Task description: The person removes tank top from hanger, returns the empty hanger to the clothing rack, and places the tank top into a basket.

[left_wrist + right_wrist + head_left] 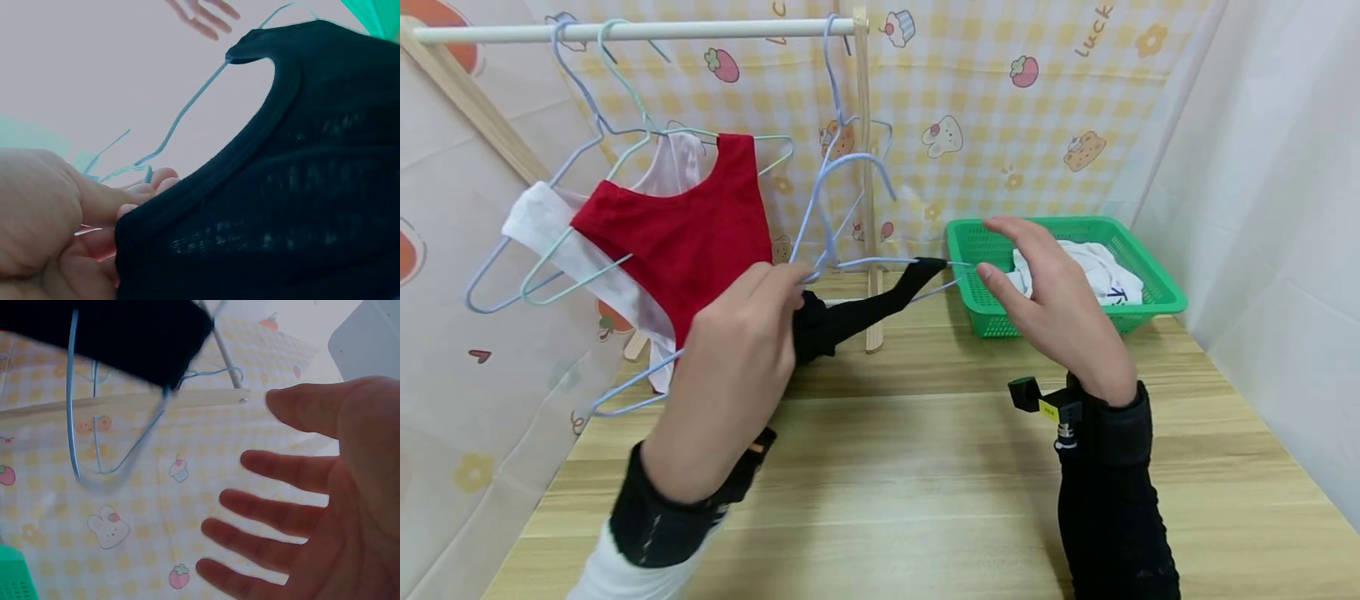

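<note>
My left hand (730, 367) grips a light blue wire hanger (859, 156) close to its neck, with the hook pointing up. A black sleeveless top (861, 321) is on this hanger. One strap lies over the hanger's right arm, and my left hand covers part of the top. In the left wrist view, the neckline of the black top (294, 144) curves beside my fingers (100, 203). My right hand (1060, 312) is raised, apart from the hanger's right end, with fingers spread and nothing held, as the right wrist view shows its bare palm (337, 512).
A white rod (700, 31) on a wooden rack carries a red top (692, 242) and a white garment (550, 221) on hangers, plus a bare blue hanger (832, 75). At the back right, a green basket (1000, 323) holds white clothing (1097, 271).
</note>
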{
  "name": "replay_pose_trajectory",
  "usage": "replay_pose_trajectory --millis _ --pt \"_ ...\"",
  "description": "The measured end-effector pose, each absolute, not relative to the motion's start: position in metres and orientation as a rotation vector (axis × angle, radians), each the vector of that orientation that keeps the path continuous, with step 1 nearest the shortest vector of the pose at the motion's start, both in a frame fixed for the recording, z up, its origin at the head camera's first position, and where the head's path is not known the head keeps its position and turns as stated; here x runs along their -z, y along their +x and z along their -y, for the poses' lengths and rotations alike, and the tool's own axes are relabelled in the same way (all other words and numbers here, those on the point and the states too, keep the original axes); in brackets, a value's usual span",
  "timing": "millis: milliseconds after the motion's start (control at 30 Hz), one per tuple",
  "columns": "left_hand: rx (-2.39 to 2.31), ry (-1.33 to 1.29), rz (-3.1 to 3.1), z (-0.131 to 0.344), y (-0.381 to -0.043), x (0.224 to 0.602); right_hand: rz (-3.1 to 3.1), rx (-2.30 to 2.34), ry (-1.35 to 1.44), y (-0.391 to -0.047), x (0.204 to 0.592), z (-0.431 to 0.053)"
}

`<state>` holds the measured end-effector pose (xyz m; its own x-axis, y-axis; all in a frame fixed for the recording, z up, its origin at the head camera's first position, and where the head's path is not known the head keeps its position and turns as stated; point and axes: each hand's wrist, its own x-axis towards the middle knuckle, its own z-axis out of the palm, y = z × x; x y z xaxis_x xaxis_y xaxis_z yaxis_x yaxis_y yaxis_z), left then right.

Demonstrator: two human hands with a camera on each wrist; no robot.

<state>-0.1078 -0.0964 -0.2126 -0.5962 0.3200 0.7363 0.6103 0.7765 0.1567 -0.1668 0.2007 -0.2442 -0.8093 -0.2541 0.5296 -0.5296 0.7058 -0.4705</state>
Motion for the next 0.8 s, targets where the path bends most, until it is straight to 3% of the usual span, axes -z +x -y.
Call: replay_pose_trajectory --millis 433,800 --pt "0.869 -0.891 2.045 0.026 -0.150 0.218 2.082 -0.847 0.515 -0.151 0.229 -0.202" --pt "1.046 -0.933 1.858 0.011 -0.152 0.213 1.729 -0.842 0.330 -0.127 0.211 -0.205"
